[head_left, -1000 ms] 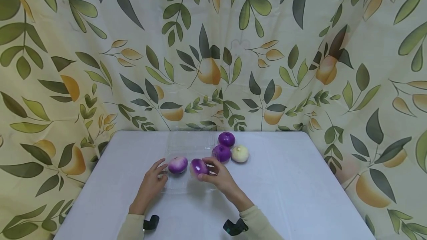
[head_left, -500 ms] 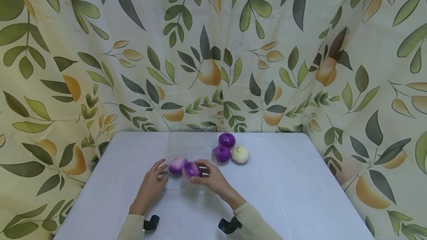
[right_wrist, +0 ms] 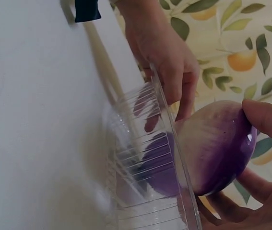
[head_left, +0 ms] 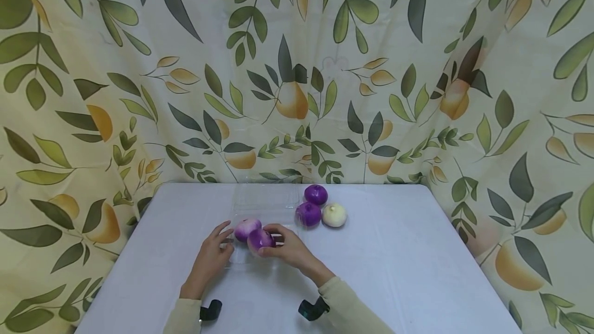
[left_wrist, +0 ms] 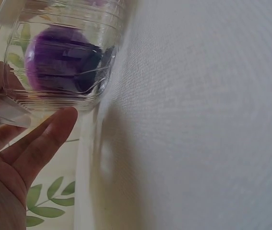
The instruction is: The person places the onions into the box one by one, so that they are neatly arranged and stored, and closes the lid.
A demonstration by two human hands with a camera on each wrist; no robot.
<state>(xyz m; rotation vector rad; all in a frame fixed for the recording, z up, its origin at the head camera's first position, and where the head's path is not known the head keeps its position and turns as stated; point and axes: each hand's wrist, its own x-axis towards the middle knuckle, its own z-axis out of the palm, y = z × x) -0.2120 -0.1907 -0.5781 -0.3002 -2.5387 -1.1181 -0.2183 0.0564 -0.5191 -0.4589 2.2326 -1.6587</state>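
My right hand holds a purple-and-white onion between thumb and fingers, over the clear plastic container. In the right wrist view this held onion is at the container's rim, its pale side facing the box. A second purple onion lies inside at the left end; the left wrist view shows this onion through the ribbed wall. My left hand grips the container's left edge, its thumb against the outer wall and its other fingers near the rim.
The container's clear lid lies folded open toward the back. Right of it on the white table sit two purple onions and a pale peeled onion. A patterned curtain hangs behind the table.
My right hand has carried its onion left and slightly down, from the container's middle to beside the onion inside. The left hand stays in place.
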